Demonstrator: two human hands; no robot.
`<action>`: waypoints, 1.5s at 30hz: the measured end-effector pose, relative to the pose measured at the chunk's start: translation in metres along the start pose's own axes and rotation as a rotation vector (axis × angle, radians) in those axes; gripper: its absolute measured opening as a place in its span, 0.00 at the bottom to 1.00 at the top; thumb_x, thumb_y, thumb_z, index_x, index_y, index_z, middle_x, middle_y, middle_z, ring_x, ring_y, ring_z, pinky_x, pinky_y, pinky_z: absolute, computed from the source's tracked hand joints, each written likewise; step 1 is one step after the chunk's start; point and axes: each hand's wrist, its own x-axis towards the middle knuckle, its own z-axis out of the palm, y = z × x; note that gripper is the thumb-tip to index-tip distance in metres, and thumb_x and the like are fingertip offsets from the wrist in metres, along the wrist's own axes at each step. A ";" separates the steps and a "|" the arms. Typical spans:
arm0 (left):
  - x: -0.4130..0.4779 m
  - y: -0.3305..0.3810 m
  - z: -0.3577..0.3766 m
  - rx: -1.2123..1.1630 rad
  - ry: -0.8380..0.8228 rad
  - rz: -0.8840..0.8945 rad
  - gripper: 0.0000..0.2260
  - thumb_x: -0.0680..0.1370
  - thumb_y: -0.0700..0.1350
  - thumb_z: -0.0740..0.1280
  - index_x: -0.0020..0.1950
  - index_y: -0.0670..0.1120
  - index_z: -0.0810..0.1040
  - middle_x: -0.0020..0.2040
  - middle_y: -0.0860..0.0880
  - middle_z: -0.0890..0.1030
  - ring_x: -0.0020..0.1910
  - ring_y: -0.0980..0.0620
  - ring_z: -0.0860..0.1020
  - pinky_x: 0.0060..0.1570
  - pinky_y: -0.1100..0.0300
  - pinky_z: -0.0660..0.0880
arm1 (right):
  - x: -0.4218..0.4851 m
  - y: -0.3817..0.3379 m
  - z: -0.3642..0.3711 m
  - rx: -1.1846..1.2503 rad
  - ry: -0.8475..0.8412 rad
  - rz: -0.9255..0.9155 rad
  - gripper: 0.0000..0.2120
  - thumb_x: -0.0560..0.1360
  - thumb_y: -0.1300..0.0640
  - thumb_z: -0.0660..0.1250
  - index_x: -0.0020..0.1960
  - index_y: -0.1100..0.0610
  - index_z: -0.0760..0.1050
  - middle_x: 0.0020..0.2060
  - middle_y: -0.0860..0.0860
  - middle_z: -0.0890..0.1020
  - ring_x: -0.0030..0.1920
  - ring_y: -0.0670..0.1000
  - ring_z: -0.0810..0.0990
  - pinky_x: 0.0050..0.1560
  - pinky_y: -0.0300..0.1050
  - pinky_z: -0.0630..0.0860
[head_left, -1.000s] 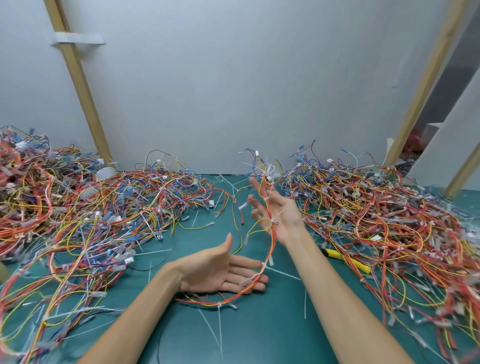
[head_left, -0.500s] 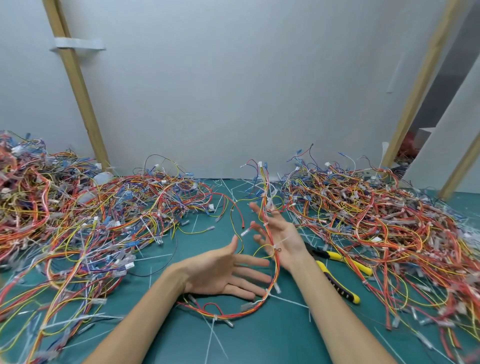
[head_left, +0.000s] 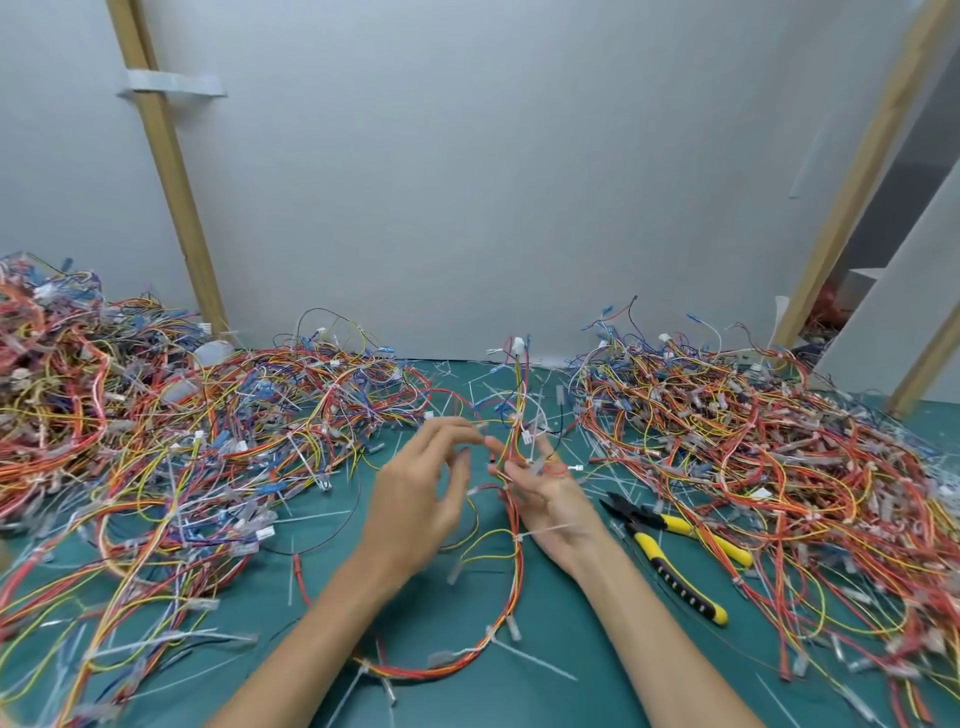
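The left hand's fingers are bending loosely toward a thin red lead at the top of the wire harness; whether the tips are actually pinching it cannot be told. The right hand is lying palm up with its fingers spread fairly straight, and the harness is threading between them and resting across the palm, not clenched. From there the bundle is hanging down and curving in a loop onto the green mat between the forearms. It is likely feeling light and limp, sagging wherever unsupported, with loose leads prone to snagging. The surest hold is probably on the bundled trunk beside a white cable tie, not on single leads or connectors. Yellow-handled cutters are lying just right of the right wrist, and tangled wire piles are flanking both sides.
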 end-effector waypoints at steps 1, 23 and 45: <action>-0.001 0.001 0.001 0.084 -0.031 0.107 0.10 0.79 0.39 0.62 0.56 0.47 0.79 0.57 0.54 0.79 0.52 0.56 0.78 0.52 0.62 0.73 | 0.000 0.001 0.001 -0.002 0.010 -0.012 0.23 0.71 0.71 0.65 0.60 0.51 0.71 0.47 0.55 0.86 0.40 0.50 0.83 0.42 0.40 0.78; -0.008 0.002 0.036 -0.462 -0.236 -0.586 0.17 0.78 0.42 0.68 0.63 0.57 0.70 0.48 0.51 0.85 0.46 0.55 0.84 0.50 0.58 0.80 | -0.001 0.001 0.007 -0.145 0.106 -0.019 0.15 0.73 0.77 0.63 0.48 0.58 0.74 0.39 0.52 0.82 0.36 0.50 0.82 0.36 0.41 0.80; -0.012 -0.006 0.043 -0.429 -0.350 -0.668 0.17 0.76 0.33 0.69 0.64 0.43 0.75 0.50 0.48 0.84 0.38 0.51 0.85 0.33 0.62 0.80 | -0.103 -0.113 -0.067 -2.264 0.287 0.385 0.37 0.65 0.27 0.64 0.67 0.48 0.70 0.61 0.47 0.74 0.62 0.52 0.70 0.63 0.50 0.68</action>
